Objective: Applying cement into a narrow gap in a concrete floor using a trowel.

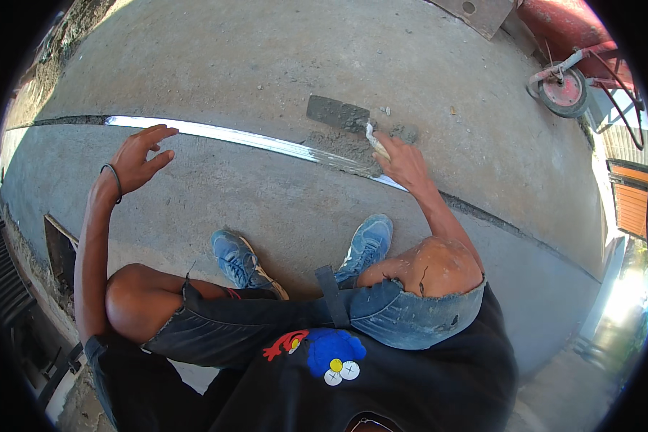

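Observation:
My right hand [399,160] grips the pale handle of a trowel [333,109], whose mortar-smeared blade lies low over the concrete, just beyond a long shiny metal strip [201,135]. Wet grey mortar [338,147] is spread around the blade and over part of the strip, which lies along a dark groove in the ground. My left hand [142,158], with a dark band at the wrist, is held with fingers apart near the left part of the strip, holding nothing; whether it touches the surface I cannot tell.
My blue shoes [234,259] and bent knees are on the near concrete slab [165,216]. A red wheelbarrow [569,29] with its wheel stands at the upper right beside a grey board [471,14]. A dark rectangular opening [57,248] is at the left, an orange door [626,198] far right.

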### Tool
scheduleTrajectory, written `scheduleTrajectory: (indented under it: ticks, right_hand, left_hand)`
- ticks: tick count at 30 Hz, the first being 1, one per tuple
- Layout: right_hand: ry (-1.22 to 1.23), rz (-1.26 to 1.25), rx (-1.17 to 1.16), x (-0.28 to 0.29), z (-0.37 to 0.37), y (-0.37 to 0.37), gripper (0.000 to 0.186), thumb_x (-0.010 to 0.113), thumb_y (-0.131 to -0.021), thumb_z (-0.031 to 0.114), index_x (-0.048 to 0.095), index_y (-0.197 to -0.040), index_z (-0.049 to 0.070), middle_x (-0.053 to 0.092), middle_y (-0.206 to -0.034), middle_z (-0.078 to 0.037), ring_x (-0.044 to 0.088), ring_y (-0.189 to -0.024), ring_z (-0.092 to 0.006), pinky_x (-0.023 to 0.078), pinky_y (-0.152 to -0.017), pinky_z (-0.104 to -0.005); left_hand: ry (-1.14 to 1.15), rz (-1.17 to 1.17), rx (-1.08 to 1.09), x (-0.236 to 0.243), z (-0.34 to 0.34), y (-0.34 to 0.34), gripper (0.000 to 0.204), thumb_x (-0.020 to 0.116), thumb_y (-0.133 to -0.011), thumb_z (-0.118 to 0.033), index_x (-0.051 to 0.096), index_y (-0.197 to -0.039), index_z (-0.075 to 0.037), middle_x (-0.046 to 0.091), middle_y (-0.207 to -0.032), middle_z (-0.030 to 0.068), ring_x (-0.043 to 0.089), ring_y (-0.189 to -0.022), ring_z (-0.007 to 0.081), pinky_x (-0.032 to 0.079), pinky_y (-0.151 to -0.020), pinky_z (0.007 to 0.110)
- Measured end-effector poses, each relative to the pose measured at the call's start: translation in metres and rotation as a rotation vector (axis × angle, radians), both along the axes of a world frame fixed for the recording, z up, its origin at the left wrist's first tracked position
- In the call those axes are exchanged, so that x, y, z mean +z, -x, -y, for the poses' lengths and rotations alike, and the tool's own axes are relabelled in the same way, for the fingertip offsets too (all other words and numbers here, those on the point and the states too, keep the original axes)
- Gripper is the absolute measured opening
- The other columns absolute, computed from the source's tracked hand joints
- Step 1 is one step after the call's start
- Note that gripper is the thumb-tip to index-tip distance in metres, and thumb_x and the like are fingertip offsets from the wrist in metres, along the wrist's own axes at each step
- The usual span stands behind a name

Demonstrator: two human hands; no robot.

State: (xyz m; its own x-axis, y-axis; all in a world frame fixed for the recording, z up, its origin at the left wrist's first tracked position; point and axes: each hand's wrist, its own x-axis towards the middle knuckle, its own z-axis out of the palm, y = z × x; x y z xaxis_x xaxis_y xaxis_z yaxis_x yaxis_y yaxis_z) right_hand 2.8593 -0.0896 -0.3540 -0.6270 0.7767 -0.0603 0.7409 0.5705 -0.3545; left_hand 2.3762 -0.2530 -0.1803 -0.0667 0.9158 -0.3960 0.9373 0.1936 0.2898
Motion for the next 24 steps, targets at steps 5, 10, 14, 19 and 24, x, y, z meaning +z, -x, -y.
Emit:
scheduleTrajectory:
  ticks: [5,10,14,19,24]
  right_hand:
    - [-0.033,-0.064,0.067,-0.012,-0.001,0.0,0.047,0.068,-0.086,0.032,0.059,-0.13,0.016,0.067,-0.102,-0.019,0.066,-0.084,-0.0376,0.052,-0.072,-0.0447]
    - [-0.132,-0.358,-0.206,-0.022,0.016,-0.05,0.044,0.067,-0.089,0.03,0.06,-0.127,0.01,0.068,-0.088,-0.017,0.067,-0.077,-0.0297,0.052,-0.069,-0.0397]
    - [0.195,-0.359,-0.839,-0.014,0.027,-0.108,0.045,0.068,-0.086,0.027,0.061,-0.124,0.005,0.067,-0.102,-0.025,0.066,-0.096,-0.0399,0.052,-0.079,-0.0428]
    - [0.335,-0.013,-0.799,-0.029,0.021,-0.131,0.048,0.068,-0.084,0.03,0.06,-0.124,0.004,0.068,-0.098,-0.025,0.066,-0.093,-0.042,0.051,-0.081,-0.0439]
    - [0.044,-0.039,-0.291,-0.041,0.003,-0.076,0.043,0.067,-0.084,0.024,0.06,-0.123,0.009,0.066,-0.098,-0.023,0.065,-0.087,-0.0435,0.052,-0.074,-0.0478]
  left_hand:
    - [0.036,0.001,0.054,0.006,0.014,0.007,0.045,0.063,-0.091,-0.022,0.056,-0.133,-0.007,0.056,-0.135,0.0179,0.061,-0.113,0.0335,0.053,-0.092,0.044]
    - [0.084,-0.006,0.109,0.002,0.024,0.014,0.044,0.063,-0.09,-0.02,0.057,-0.132,-0.008,0.057,-0.134,0.0177,0.063,-0.11,0.0339,0.054,-0.091,0.045]
    - [0.102,-0.028,0.087,-0.005,0.017,0.012,0.044,0.064,-0.089,-0.019,0.058,-0.131,-0.008,0.06,-0.131,0.0174,0.065,-0.106,0.0341,0.055,-0.088,0.046]
    - [0.118,0.02,0.049,-0.008,-0.002,0.002,0.045,0.062,-0.09,-0.019,0.056,-0.132,-0.005,0.059,-0.132,0.018,0.061,-0.113,0.0329,0.053,-0.094,0.044]
    - [0.115,0.029,0.019,-0.003,-0.008,-0.005,0.045,0.062,-0.091,-0.019,0.056,-0.133,-0.005,0.059,-0.132,0.018,0.062,-0.112,0.0329,0.053,-0.094,0.044]
